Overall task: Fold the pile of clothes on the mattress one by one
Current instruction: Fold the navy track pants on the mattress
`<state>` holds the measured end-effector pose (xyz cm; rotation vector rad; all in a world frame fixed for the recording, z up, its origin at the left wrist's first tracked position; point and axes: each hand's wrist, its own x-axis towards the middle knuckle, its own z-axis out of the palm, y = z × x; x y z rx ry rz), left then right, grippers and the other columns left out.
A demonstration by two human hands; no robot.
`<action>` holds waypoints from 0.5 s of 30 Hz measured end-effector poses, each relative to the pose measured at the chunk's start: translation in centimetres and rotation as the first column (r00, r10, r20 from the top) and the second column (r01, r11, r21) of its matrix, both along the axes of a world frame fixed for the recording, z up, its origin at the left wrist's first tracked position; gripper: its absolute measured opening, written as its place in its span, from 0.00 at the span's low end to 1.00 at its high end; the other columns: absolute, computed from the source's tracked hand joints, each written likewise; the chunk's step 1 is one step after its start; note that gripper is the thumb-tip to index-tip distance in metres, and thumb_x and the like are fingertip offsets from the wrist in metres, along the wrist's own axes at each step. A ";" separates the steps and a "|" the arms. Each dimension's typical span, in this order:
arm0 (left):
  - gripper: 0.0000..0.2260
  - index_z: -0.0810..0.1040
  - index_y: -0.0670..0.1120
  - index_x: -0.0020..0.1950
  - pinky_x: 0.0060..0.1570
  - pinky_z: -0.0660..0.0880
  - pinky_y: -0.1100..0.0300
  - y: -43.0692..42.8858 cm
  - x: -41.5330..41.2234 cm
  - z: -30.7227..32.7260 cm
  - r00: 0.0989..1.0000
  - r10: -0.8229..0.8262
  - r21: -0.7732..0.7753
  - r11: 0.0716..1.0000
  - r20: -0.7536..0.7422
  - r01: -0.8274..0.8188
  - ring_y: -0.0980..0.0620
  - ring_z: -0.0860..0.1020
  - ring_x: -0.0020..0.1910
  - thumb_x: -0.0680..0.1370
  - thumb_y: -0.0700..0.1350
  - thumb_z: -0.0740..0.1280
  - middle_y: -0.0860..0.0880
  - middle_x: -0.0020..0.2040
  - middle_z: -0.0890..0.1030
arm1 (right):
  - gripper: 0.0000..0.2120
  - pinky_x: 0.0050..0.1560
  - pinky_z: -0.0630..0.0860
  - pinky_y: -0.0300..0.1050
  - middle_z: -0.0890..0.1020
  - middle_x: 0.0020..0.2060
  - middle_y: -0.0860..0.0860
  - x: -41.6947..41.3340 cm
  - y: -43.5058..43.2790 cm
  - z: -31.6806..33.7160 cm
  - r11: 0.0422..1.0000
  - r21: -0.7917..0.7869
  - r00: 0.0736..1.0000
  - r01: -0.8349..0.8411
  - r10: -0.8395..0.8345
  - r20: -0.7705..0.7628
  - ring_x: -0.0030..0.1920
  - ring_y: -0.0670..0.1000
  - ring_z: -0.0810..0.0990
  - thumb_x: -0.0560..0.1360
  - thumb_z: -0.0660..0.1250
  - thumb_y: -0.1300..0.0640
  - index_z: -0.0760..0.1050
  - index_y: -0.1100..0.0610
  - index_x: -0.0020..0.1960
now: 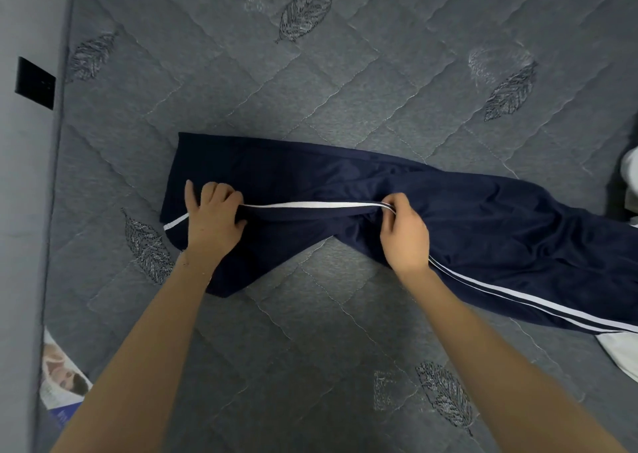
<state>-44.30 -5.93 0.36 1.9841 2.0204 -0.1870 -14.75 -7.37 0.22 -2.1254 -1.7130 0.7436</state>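
The left hand (pixel 212 218) has its fingers curled round a bunched fold of dark cloth, holding it tight. The right hand (pixel 404 235) pinches the same fold further along, thumb and fingers closed on the edge. Both bare forearms reach in from the near side.

Between the hands a white stripe (pixel 310 205) runs straight and taut, lifted a little above the cloth beneath it.

The cloth is a pair of navy pants (pixel 483 218) in a smooth fabric with a slight sheen. They lie across the middle of the mattress (pixel 310 332), one end squared off just beyond the left hand and the rest running past the right hand to the right edge of view. One part slants toward the near side under the left wrist. Twin white stripes follow the near edge on the right side. The fabric is rumpled in soft creases near the right hand and flatter at the far left.

The mattress is grey, quilted in a diamond pattern with wavy stitch lines, and carries embroidered leaf motifs (pixel 307 11) scattered over it.

A white cloth (pixel 621 352) lies at the right edge, touching the striped end of the pants. Another pale thing shows at the right edge further back, too cropped to tell. On the left rises a plain grey wall (pixel 24 211) with a black plate (pixel 34 81) on it. A printed paper (pixel 58 380) sits at the mattress's near left edge.
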 end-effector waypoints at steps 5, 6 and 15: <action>0.07 0.75 0.38 0.47 0.57 0.64 0.49 1.7 -0.2 3.1 0.961 0.209 0.263 0.931 0.181 -0.253 0.40 0.75 0.46 0.72 0.30 0.64 0.41 0.41 0.77 | 0.05 0.46 0.71 0.53 0.78 0.42 0.56 0.0 -0.1 1.2 0.992 0.119 0.997 0.032 -0.024 -0.072 0.44 0.56 0.73 0.80 0.60 0.65 0.74 0.62 0.53; 0.08 0.75 0.38 0.47 0.53 0.64 0.51 2.5 0.0 4.1 0.948 0.214 0.330 0.900 0.234 -0.285 0.40 0.74 0.45 0.71 0.29 0.63 0.41 0.41 0.77 | 0.05 0.47 0.71 0.52 0.77 0.42 0.55 -0.1 -0.1 1.5 0.987 0.156 0.995 0.044 -0.029 -0.094 0.44 0.55 0.72 0.80 0.60 0.66 0.74 0.62 0.53; 0.11 0.77 0.39 0.47 0.49 0.65 0.52 4.2 0.1 7.1 0.974 0.083 0.623 0.757 0.210 -0.199 0.39 0.73 0.44 0.69 0.30 0.59 0.42 0.43 0.78 | 0.08 0.50 0.65 0.44 0.74 0.43 0.44 -0.1 0.8 3.1 0.956 0.269 0.986 0.121 -0.086 -0.140 0.46 0.47 0.68 0.78 0.60 0.65 0.76 0.59 0.54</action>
